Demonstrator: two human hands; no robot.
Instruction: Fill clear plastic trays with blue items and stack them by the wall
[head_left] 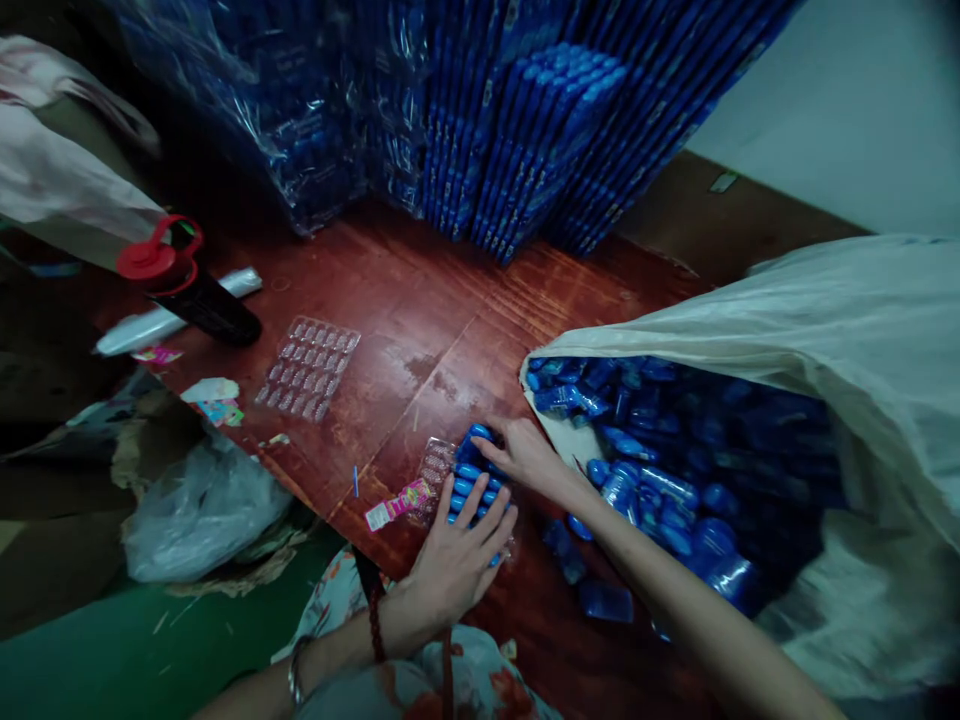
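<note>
1. Glossy blue oblong pieces (463, 487) sit in rows on a clear plastic tray with moulded cavities (437, 462), near the front edge of the red-brown wooden table (397, 340).
2. Left hand (469, 540): palm down, fingers spread across the blue pieces.
3. Right hand (517, 452): fingers bent at a dark blue wrapped piece (472, 440) at the tray's far end; whether they pinch it cannot be told.
4. Pink-and-white printed strip (397, 505): beside the tray, at the table's front edge.
5. Second clear cavity tray (308, 369): toward the table's left end, near a black bottle with a red lid (214, 308).
6. White fabric sack (847, 310): open at the table's right side, containing loose blue packets (660, 490).
7. Tall stacks of blue packs (555, 120): along the far edge.
</note>
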